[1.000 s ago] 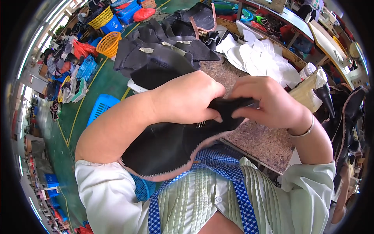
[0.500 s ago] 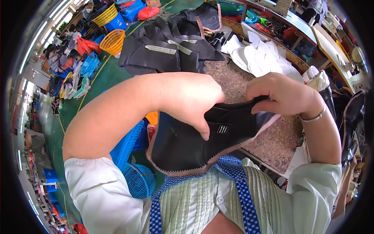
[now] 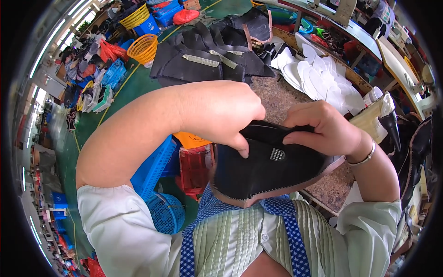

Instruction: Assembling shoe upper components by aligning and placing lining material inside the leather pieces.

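Seen from above, a person's two bare hands are clamped on a black shoe piece (image 3: pixel 258 173), pinching its upper rim and set a little apart from each other. The left hand (image 3: pixel 233 113) grips the left part of that rim, its thumb pressed flat on the near face. The right hand (image 3: pixel 320 129) pinches the rim farther right, thumb also in front; a thin bracelet (image 3: pixel 362 159) circles that wrist. The piece is held up in front of the person's body, across the near edge of the tabletop (image 3: pixel 277 94), which is brown and speckled. Its lower border is pinkish and zigzag-cut, and a small patch (image 3: pixel 277 154) with pale markings sits between the two thumbs.

At the tabletop's far left corner lies a heap of black pieces (image 3: pixel 173 67) with pale strips on them. Along its far edge, toward the right corner, white cut shapes (image 3: pixel 309 76) are piled loosely, with a white cup (image 3: pixel 373 95) just beside them.

Under the left forearm, a blue crate (image 3: pixel 150 168), a red basket (image 3: pixel 193 173) and a round blue basket (image 3: pixel 165 212) show. Farther off, an orange-yellow basket (image 3: pixel 142 50) stands on the green floor (image 3: pixel 134 85).
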Motion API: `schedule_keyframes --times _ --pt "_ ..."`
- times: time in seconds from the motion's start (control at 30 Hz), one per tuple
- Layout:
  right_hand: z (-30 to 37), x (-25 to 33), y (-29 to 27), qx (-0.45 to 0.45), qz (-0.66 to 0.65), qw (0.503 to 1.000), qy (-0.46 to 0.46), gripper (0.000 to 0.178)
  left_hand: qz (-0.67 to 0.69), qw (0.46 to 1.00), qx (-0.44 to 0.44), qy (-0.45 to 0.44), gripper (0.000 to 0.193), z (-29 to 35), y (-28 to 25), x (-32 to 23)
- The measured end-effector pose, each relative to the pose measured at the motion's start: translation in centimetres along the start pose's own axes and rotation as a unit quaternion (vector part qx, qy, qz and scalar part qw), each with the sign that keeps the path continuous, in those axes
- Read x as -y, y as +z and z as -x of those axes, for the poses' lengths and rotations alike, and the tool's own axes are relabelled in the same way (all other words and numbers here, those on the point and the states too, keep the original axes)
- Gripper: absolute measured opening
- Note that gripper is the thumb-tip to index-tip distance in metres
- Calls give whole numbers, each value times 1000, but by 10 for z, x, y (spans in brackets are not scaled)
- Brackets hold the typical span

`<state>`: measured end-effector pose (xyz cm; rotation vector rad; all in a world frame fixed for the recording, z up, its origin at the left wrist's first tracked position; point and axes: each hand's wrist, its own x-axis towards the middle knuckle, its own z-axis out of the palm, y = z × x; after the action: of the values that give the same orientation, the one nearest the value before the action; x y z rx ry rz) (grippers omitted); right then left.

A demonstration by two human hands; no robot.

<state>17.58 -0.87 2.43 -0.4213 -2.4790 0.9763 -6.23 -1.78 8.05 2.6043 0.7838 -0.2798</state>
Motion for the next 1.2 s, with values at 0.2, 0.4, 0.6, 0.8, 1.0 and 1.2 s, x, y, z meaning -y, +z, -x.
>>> schedule_keyframes --times 0.2,0.4,0.6,0.8,1.0,1.2 --pt "-14 27 9 -83 23 996 -15 16 -15 996 -69 54 32 -1 -11 -4" --pt "0 11 -2 -118 -65 989 69 9 -7 996 -87 22 32 14 -21 9" --pt "-8 27 7 -149 14 989 2 14 148 985 -63 -63 30 19 -32 -8" --pt "2 12 18 -188 -58 980 37 13 242 940 -183 -157 34 24 -22 -5" --pt "-11 35 19 -261 -17 965 -8 13 320 903 -271 -91 39 19 -8 -2" --pt "0 28 31 -400 40 914 -47 17 446 850 -279 -35 49 28 4 -3"
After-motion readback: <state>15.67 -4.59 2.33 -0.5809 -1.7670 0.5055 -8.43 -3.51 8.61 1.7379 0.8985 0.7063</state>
